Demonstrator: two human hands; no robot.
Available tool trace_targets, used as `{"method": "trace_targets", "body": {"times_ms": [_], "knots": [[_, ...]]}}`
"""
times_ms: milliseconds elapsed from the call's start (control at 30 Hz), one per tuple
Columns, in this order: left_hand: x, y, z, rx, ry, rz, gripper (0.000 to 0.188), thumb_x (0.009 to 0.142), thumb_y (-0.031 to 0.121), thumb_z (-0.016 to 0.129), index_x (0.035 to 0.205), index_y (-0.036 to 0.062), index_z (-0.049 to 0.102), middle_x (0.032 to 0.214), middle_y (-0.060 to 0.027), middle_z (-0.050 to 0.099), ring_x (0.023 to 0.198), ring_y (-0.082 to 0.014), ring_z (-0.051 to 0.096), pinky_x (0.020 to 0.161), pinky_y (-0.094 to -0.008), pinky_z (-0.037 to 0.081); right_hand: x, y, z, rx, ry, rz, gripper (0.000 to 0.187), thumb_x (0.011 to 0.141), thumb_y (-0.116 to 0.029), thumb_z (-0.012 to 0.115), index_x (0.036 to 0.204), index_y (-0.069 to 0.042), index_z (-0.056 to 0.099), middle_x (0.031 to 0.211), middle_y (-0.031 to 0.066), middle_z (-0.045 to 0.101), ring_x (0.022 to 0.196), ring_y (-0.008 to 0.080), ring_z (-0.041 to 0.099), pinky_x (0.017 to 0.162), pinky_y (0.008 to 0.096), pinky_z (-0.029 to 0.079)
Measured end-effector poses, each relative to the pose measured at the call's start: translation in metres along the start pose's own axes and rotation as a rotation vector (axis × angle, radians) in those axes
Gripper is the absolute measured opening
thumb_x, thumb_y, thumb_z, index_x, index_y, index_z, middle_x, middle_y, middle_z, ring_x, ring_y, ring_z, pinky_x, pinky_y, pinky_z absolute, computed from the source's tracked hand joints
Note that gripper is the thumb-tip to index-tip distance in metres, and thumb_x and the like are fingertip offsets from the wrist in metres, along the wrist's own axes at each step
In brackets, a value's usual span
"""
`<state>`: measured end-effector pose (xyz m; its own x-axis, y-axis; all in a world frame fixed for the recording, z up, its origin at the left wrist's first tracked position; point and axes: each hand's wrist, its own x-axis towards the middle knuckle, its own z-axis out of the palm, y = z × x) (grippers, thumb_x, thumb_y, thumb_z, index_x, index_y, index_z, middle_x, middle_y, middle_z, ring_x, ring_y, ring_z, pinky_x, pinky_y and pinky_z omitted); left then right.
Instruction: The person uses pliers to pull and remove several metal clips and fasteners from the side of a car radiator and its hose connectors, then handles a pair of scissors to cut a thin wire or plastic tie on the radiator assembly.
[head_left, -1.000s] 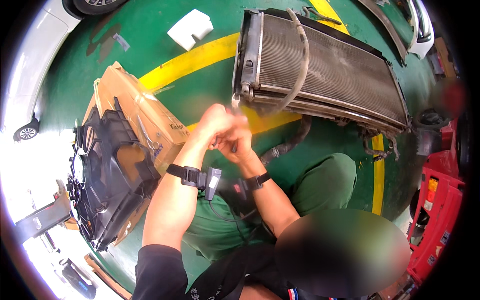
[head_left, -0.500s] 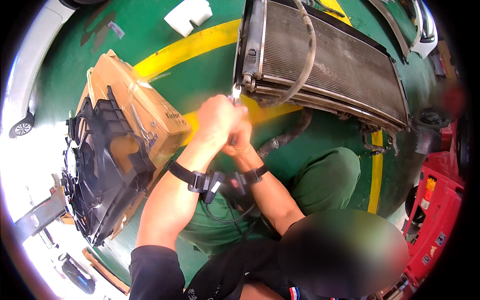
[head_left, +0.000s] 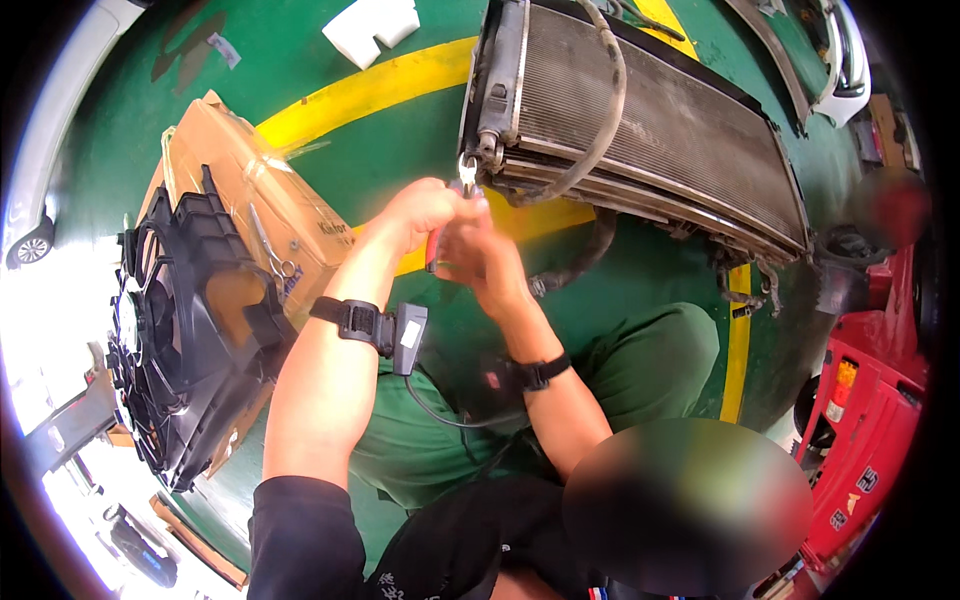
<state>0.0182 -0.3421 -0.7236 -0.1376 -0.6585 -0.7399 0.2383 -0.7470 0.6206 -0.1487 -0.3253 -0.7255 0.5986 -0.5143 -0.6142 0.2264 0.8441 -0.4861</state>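
Note:
Both my hands are raised together in front of the near left corner of a radiator assembly (head_left: 640,90). A pair of pliers (head_left: 467,178) with a bright metal head and a red handle is gripped between them. My left hand (head_left: 422,208) closes around the pliers from the left, just below the jaws. Pressed against it from the right, my right hand (head_left: 472,250) is curled at the handles, its fingers partly blurred. The jaws are at the radiator's lower corner fitting (head_left: 490,148); what they grip there is too small to make out.
At the left, a black fan shroud (head_left: 190,330) leans on a cardboard box (head_left: 250,190), with scissors (head_left: 275,250) on the box. A grey hose (head_left: 610,110) arches over the radiator. White foam (head_left: 370,32) lies beyond. Red vehicle parts (head_left: 860,420) stand at the right.
My hands have shifted slightly, and the right wrist has moved apart from the left. More of the pliers' red handle shows. The whole view has moved a little.

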Motion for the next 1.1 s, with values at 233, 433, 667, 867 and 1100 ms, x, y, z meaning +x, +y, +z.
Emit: {"method": "trace_targets", "body": {"times_ms": [233,433,667,867,1100], "knots": [[0.007,-0.004,-0.004,-0.113,-0.136,0.046,0.019,0.091,0.017,0.071,0.099,-0.0003,0.070,0.094,-0.0105,0.072,0.091,-0.0209,0.068,0.088,-0.0341,0.051,-0.016,-0.005,0.027,-1.157,0.466,-0.311,0.088,0.069,-0.045,0.083,0.126,0.008,0.045,0.121,0.0243,0.057,0.109,0.0405,0.062,0.087,0.0465,0.054],[0.000,0.004,0.004,-0.139,-0.049,-0.043,0.016,0.088,0.015,0.074,0.096,0.0015,0.070,0.093,-0.0085,0.071,0.087,-0.0190,0.067,0.083,-0.0345,0.053,-0.015,0.000,0.054,-1.316,0.562,-0.281,0.093,0.068,-0.036,0.083,0.132,0.009,0.034,0.122,0.0249,0.049,0.110,0.0404,0.059,0.085,0.0481,0.056],[-0.004,0.004,0.008,-0.193,-0.003,-0.082,0.016,0.090,0.015,0.073,0.098,0.0024,0.070,0.096,-0.0077,0.071,0.092,-0.0189,0.065,0.086,-0.0372,0.054,0.000,0.004,0.056,-1.264,0.608,-0.235,0.083,0.069,-0.028,0.079,0.129,0.011,0.037,0.117,0.0270,0.055,0.106,0.0414,0.062,0.086,0.0465,0.055],[-0.001,-0.001,0.018,-0.533,-0.369,-0.017,0.025,0.094,0.016,0.066,0.109,-0.0028,0.063,0.106,-0.0147,0.068,0.099,-0.0268,0.066,0.093,-0.0415,0.053,-0.014,-0.015,0.050,-1.113,0.483,-0.217,0.075,0.065,-0.024,0.079,0.124,0.008,0.044,0.117,0.0248,0.062,0.109,0.0377,0.064,0.092,0.0420,0.052],[0.010,0.000,0.035,-0.489,-0.122,-0.062,0.022,0.099,0.018,0.053,0.094,-0.0025,0.060,0.101,-0.0203,0.066,0.102,-0.0315,0.065,0.091,-0.0461,0.053,-0.024,-0.036,0.032,-1.179,0.381,-0.218,0.080,0.060,-0.024,0.080,0.127,0.007,0.047,0.119,0.0201,0.061,0.109,0.0338,0.064,0.093,0.0388,0.051]]}}
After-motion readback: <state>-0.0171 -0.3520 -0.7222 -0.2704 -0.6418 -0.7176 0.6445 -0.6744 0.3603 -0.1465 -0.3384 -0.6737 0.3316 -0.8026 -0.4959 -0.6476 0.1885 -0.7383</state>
